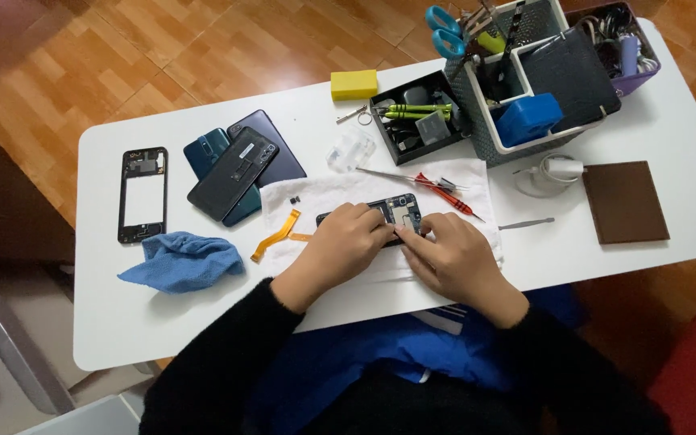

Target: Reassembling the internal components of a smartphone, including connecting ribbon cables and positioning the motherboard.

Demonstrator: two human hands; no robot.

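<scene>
Your left hand (346, 242) and right hand (447, 256) lie together on the white cloth mat (477, 234) at the near middle of the white rectangular table (122, 322), black sleeves reaching in from the near edge. Both hands rest on the opened black phone body with exposed circuit board (400, 211). The left hand covers its left half, fingers curled down over it and grasping that end. The right hand presses its fingertips against the near right edge; whether they pinch anything cannot be told. The phone's far right corner shows beyond your knuckles.

Just left of the left hand, an orange flat ribbon cable (275, 236) lies half on the mat. Further left, a crumpled blue cloth (179, 262) sits near the table's left end, and beyond it an empty black phone frame (142, 194).

Just beyond the phone, a red-handled screwdriver (445, 196) and thin metal tweezers (400, 175) lie on the mat's far side. A stack of dark phone back covers (243, 169) lies far left of the mat. To the right, a slim metal pry tool (525, 223) and a brown square pad (625, 201) rest well apart from your hands.

At the far edge stand a yellow sponge block (354, 84), a black tray of green-handled tools (416, 117) and a grey mesh organiser basket (525, 72).
</scene>
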